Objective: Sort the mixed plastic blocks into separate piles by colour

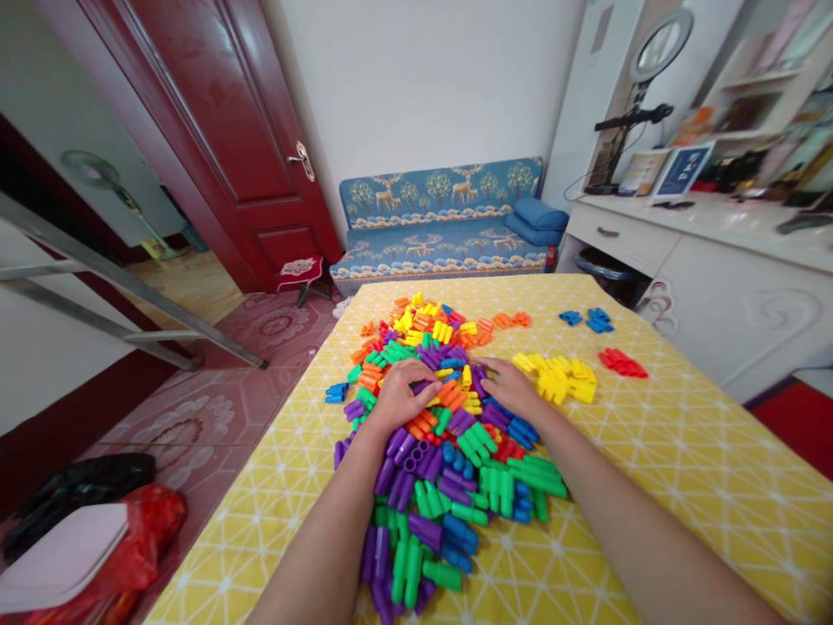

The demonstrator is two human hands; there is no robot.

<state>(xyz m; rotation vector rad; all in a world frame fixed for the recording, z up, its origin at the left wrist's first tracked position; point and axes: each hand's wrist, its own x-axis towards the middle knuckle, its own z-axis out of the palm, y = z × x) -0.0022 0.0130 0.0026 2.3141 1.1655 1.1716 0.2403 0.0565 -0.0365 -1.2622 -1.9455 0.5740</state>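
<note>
A heap of plastic building blocks [416, 460], joined tubes in purple, green, orange, yellow, blue and red, covers the middle of the table. My left hand [402, 395] lies over the heap's left side, fingers curled, with a purple block [423, 386] between thumb and fingers. On the right side, my right hand [511, 388] reaches into the heap with thumb and fingers apart, touching a purple block [478, 380]. Its fingertips are partly hidden among the pieces. Just beyond my right wrist sits a group of yellow blocks [560, 377].
Separate on the yellow-patterned tablecloth [657, 469] are red blocks [623, 363], blue blocks [599, 320] and a row of orange blocks [512, 320]. Behind the table stands a blue sofa [442, 239]. A white dresser [729, 286] is at right, a metal ladder [123, 278] at left.
</note>
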